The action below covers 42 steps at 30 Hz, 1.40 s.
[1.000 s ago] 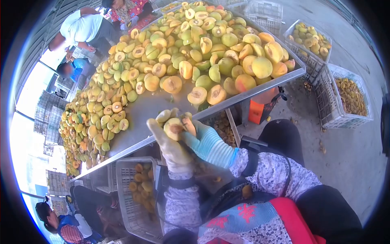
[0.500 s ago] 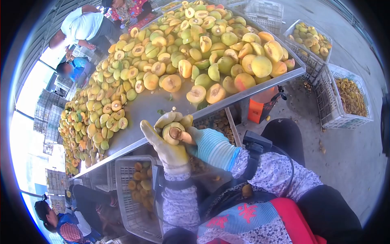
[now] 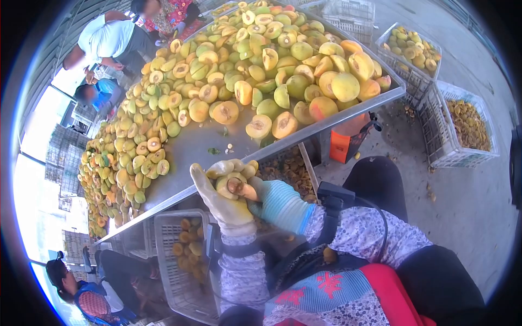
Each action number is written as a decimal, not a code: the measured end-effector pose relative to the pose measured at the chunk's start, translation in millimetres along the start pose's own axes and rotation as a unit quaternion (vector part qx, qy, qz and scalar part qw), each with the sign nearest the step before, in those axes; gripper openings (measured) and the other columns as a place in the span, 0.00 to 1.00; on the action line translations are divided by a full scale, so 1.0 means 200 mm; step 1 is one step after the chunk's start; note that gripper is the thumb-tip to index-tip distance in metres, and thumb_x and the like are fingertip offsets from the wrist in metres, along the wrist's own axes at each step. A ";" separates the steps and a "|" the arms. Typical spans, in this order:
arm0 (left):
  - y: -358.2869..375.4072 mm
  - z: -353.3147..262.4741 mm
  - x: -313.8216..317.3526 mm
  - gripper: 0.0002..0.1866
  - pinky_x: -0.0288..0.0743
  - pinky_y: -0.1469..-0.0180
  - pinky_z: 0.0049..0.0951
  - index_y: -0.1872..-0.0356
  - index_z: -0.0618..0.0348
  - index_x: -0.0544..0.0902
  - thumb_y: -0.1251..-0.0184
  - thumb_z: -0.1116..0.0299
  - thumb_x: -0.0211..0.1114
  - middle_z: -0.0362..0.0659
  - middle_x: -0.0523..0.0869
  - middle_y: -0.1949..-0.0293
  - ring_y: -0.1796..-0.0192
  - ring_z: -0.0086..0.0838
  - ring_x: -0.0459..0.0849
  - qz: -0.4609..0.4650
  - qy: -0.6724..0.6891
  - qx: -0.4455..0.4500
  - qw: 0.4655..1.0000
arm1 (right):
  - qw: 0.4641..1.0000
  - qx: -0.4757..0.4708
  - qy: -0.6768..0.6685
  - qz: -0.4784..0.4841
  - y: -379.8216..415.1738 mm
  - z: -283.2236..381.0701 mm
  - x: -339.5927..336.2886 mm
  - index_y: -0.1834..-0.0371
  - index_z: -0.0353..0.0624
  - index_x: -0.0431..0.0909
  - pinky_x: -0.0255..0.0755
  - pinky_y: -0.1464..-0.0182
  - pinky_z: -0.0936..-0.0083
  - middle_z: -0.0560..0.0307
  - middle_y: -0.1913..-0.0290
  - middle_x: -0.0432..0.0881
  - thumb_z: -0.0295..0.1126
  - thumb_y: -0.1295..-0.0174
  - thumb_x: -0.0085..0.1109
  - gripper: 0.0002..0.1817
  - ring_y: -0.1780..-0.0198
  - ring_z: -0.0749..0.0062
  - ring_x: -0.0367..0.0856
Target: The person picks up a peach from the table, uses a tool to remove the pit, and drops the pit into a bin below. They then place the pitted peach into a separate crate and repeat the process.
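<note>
My left hand (image 3: 231, 206), in a pale stained glove, cups a halved peach (image 3: 227, 185) with its cut side facing my right hand. My right hand (image 3: 280, 202), in a light-blue striped glove, is closed against this fruit. Its bare thumb presses at the brown middle of the cut face. Whether a small tool sits inside the right fist is hidden. Both hands are just off the near edge of a metal table (image 3: 185, 157), which bears a large heap of halved peaches (image 3: 217, 81).
Beneath the table edge are a crate of peach halves (image 3: 157, 239) and a bin of brown pieces (image 3: 291, 171). An orange-and-black container (image 3: 342, 145) stands by the table's corner. Filled crates (image 3: 429, 122) stand on the right. Several people work along the left side.
Both hands stay together on the peach half, shifting slightly down and away from the table edge. Small white bits and a leaf on the tabletop are now more exposed. The view has shifted slightly.
</note>
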<state>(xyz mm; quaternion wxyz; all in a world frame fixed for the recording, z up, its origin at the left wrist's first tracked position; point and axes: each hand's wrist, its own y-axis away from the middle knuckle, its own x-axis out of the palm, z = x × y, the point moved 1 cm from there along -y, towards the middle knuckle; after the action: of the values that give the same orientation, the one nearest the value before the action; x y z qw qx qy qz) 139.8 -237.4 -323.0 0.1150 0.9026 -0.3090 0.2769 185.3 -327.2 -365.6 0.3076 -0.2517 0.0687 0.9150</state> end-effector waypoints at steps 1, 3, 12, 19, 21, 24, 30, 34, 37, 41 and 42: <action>0.00 0.00 0.00 0.33 0.82 0.51 0.47 0.69 0.62 0.75 0.22 0.38 0.45 0.51 0.80 0.69 0.66 0.44 0.85 0.000 0.002 0.000 1.000 | 1.000 0.000 -0.014 -0.019 0.00 0.00 0.01 0.52 0.42 0.75 0.78 0.56 0.51 0.41 0.64 0.85 0.43 0.37 0.58 0.18 0.59 0.42 0.85; 0.00 0.01 0.00 0.33 0.82 0.51 0.47 0.69 0.63 0.75 0.22 0.38 0.45 0.51 0.81 0.69 0.67 0.43 0.84 0.011 0.016 0.017 1.000 | 0.999 0.002 -0.029 -0.038 0.01 0.00 0.01 0.52 0.42 0.75 0.78 0.56 0.51 0.41 0.65 0.85 0.43 0.37 0.58 0.18 0.60 0.42 0.85; -0.03 -0.04 -0.07 0.31 0.80 0.51 0.49 0.67 0.63 0.74 0.23 0.40 0.48 0.51 0.79 0.71 0.69 0.42 0.81 0.140 -0.131 -0.059 0.980 | 0.996 0.042 -0.015 0.075 0.03 0.02 -0.04 0.53 0.41 0.78 0.78 0.57 0.53 0.38 0.64 0.85 0.41 0.35 0.56 0.16 0.58 0.41 0.85; 0.00 -0.02 -0.11 0.30 0.78 0.69 0.26 0.46 0.66 0.77 0.21 0.43 0.48 0.45 0.82 0.69 0.73 0.25 0.78 0.059 -0.274 0.132 0.951 | 0.944 0.061 -0.323 0.036 0.05 0.01 0.12 0.57 0.37 0.82 0.77 0.66 0.68 0.53 0.69 0.85 0.47 0.27 0.55 0.20 0.67 0.72 0.82; 0.00 -0.03 -0.07 0.32 0.67 0.80 0.22 0.48 0.66 0.77 0.23 0.41 0.48 0.43 0.79 0.74 0.79 0.22 0.73 0.021 -0.254 0.111 0.960 | 0.937 -0.098 -0.334 0.018 0.02 -0.11 0.22 0.54 0.36 0.82 0.77 0.60 0.67 0.53 0.68 0.86 0.51 0.26 0.52 0.25 0.64 0.73 0.81; 0.00 -0.09 -0.02 0.36 0.55 0.92 0.19 0.50 0.68 0.77 0.26 0.36 0.48 0.42 0.75 0.83 0.90 0.22 0.66 0.040 -0.280 -0.032 0.959 | 0.963 -0.088 -0.253 0.015 0.04 -0.07 0.16 0.54 0.37 0.83 0.74 0.59 0.64 0.50 0.69 0.85 0.53 0.25 0.47 0.27 0.64 0.64 0.83; 0.00 0.07 0.00 0.32 0.68 0.78 0.18 0.46 0.65 0.77 0.24 0.40 0.50 0.46 0.80 0.77 0.82 0.24 0.73 0.059 -0.222 0.126 0.965 | 0.949 -0.035 -0.296 0.101 0.06 -0.02 0.12 0.57 0.35 0.82 0.75 0.57 0.62 0.42 0.66 0.87 0.50 0.29 0.48 0.26 0.61 0.54 0.86; 0.04 -0.06 -0.07 0.34 0.60 0.76 0.12 0.37 0.67 0.72 0.23 0.42 0.48 0.42 0.77 0.77 0.82 0.19 0.68 0.035 -0.242 0.039 0.969 | 0.973 -0.012 -0.200 0.114 0.11 0.03 0.08 0.60 0.33 0.82 0.75 0.57 0.59 0.36 0.66 0.85 0.49 0.31 0.51 0.25 0.60 0.44 0.85; 0.08 -0.12 -0.01 0.35 0.55 0.91 0.19 0.54 0.68 0.79 0.24 0.37 0.48 0.42 0.74 0.85 0.89 0.21 0.67 0.085 -0.333 -0.066 0.937 | 0.978 -0.053 -0.196 0.049 0.09 -0.06 0.21 0.61 0.36 0.83 0.73 0.58 0.62 0.46 0.69 0.85 0.54 0.23 0.44 0.30 0.64 0.55 0.83; 0.01 -0.16 -0.24 0.34 0.60 0.90 0.21 0.58 0.65 0.81 0.24 0.37 0.48 0.43 0.75 0.86 0.88 0.23 0.71 0.076 -0.285 -0.070 0.953 | 0.981 0.010 -0.189 0.047 0.12 -0.05 0.21 0.57 0.37 0.83 0.76 0.60 0.61 0.44 0.68 0.85 0.46 0.24 0.45 0.23 0.65 0.54 0.84; 0.07 -0.13 0.03 0.33 0.58 0.90 0.23 0.55 0.65 0.79 0.23 0.38 0.48 0.43 0.74 0.84 0.86 0.24 0.72 0.045 -0.208 -0.103 0.972 | 0.979 0.035 -0.201 0.018 0.16 0.06 0.10 0.58 0.35 0.83 0.76 0.64 0.60 0.44 0.72 0.85 0.44 0.25 0.47 0.22 0.69 0.58 0.85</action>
<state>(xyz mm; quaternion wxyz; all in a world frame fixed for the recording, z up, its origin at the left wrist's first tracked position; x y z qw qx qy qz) 122.7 -241.0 -297.6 0.1280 0.9088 -0.3932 0.0551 146.7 -339.0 -365.4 0.3075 -0.0504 0.0416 0.9493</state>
